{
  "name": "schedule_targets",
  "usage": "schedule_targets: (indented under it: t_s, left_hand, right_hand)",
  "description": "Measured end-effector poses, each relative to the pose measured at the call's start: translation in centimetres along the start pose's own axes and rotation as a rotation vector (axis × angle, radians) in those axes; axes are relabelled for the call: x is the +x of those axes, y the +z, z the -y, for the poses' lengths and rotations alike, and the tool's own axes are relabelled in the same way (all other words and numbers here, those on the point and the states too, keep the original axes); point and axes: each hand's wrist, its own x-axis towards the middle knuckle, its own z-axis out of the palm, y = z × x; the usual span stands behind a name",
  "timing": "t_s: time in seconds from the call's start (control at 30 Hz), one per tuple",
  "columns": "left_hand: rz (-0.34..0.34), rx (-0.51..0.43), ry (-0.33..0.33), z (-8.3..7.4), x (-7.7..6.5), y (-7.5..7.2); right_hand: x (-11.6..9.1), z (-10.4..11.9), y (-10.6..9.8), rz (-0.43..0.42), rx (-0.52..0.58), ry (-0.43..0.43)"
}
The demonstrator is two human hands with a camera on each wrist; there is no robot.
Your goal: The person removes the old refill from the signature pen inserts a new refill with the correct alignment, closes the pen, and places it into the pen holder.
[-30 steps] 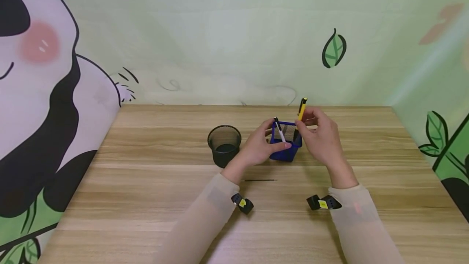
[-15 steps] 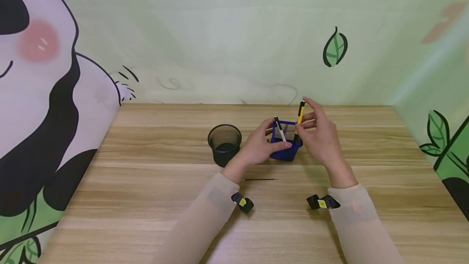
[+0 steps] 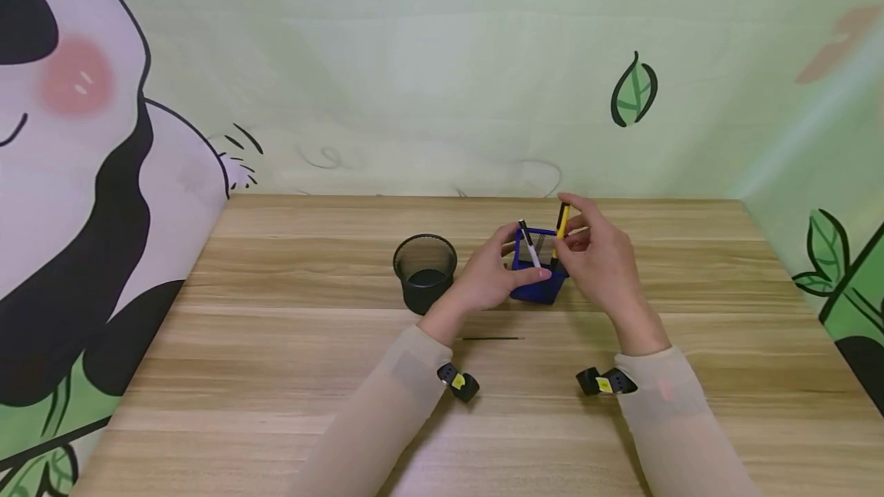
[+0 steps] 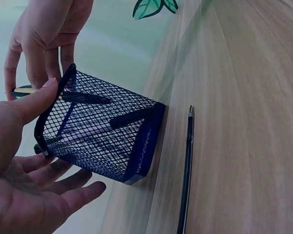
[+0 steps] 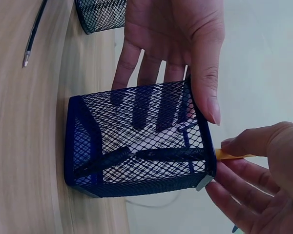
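A blue mesh pen holder [image 3: 533, 291] stands on the wooden table. My left hand [image 3: 489, 274] holds it from the left, thumb at the near rim and fingers along the side. Inside leans a white pen with black ends [image 3: 532, 249], its top above the rim. My right hand [image 3: 599, 259] pinches a yellow and black pen [image 3: 563, 221] between thumb and fingers, with the index fingertip at its top end. In the right wrist view, this yellow pen's black lower part is inside the holder and its yellow part [image 5: 232, 154] shows above the rim.
To the left of the hands stands a round black mesh cup [image 3: 420, 294]. A thin black pen refill [image 3: 492, 338] with a metal tip lies on the table [image 3: 276, 374] in front of the pen holder. A wall with painted leaves and a panda rises behind the table's back edge.
My right hand has lowered the yellow pen further into the pen holder, and its index finger has moved onto the pen's top. My left hand has kept its hold on the pen holder.
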Motion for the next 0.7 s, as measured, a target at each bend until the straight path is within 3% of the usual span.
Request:
schedule_targets:
  t_s: [0.2, 0.7]
  left_hand:
    - [0.002, 0.003, -0.003, -0.2, -0.1, 0.0]
    - [0.006, -0.005, -0.011, -0.2, -0.1, 0.0]
  right_hand:
    - [-0.1, -0.4, 0.3, -0.009, -0.051, -0.024]
    - [-0.3, -0.9, 1.2, 0.0, -0.134, 0.014]
